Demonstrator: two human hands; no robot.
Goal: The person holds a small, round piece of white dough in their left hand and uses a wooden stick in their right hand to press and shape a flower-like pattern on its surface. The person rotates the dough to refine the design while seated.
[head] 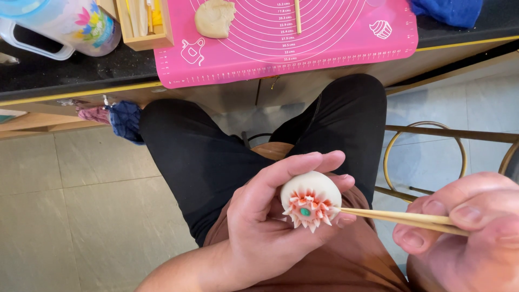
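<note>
One small dough ball point(311, 196) sits cupped in your left hand point(265, 227) above your lap, fingers curled round its back, its snipped orange-tipped petals and green centre facing you. It looks soft, light and easily dented, so cradle the smooth rear and keep off the petals. Your right hand point(465, 232) pinches a thin wooden tool point(394, 217), tip touching the petals. Further off, another dough lump point(214, 18) lies on the pink mat point(281, 59) on the tabletop point(70, 73).

No real packages, signs or screens lay before me; only a clear bottle point(65, 24) with a flowered label point(97, 24), upper left.
</note>
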